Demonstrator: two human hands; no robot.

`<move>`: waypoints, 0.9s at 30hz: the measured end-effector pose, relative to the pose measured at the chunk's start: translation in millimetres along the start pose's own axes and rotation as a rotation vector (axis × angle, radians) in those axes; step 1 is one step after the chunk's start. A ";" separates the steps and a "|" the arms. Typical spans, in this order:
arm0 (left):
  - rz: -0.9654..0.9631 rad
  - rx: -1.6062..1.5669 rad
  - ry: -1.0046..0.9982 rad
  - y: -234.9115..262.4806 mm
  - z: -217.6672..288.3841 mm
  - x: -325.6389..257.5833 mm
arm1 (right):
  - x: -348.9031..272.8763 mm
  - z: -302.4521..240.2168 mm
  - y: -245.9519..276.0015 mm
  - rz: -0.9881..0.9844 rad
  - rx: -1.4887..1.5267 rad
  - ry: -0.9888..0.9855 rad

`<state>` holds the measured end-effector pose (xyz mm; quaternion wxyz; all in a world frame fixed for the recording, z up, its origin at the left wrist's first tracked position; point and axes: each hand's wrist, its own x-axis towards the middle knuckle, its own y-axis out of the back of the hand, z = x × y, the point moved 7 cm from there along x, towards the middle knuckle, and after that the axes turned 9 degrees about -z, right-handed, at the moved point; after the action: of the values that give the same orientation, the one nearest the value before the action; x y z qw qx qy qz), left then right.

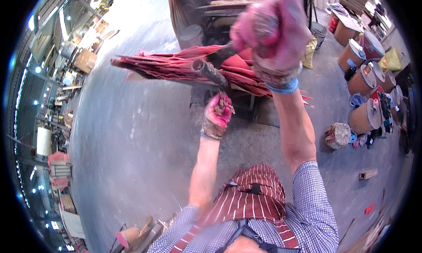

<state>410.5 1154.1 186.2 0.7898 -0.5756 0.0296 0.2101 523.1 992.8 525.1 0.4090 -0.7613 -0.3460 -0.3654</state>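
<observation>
A stack of red sheets (171, 61), ragged at the edges, lies across a low stand in front of me. My left hand (219, 111), in a worn pink-stained glove, is closed at the near end of a dark hollow tube (211, 72). The tube's open end tilts up over the sheets. Raised at the upper right, my right hand (277, 37) is gloved, blurred and closed in a fist. From it a dark flat tool (222, 54) reaches left over the stack; its handle is hidden in the fist, so I cannot tell its exact kind.
Behind the stack stands a dark machine or bench (215, 24), with a grey bucket (191, 35) beside it. Brown drums (365, 116) line the right side. A stump-like block (338, 135) and a short box-section piece (368, 174) lie on the floor. Shelving and clutter run along the left.
</observation>
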 end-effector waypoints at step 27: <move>0.412 0.210 -0.548 -5.8 21.2 2.5 | 36.3 111.6 8.0 -0.084 -0.459 0.010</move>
<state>410.7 1172.9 197.8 0.7641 -0.3956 -0.0464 0.5075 578.1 1095.4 508.1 0.2113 -0.8174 -0.2830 -0.4551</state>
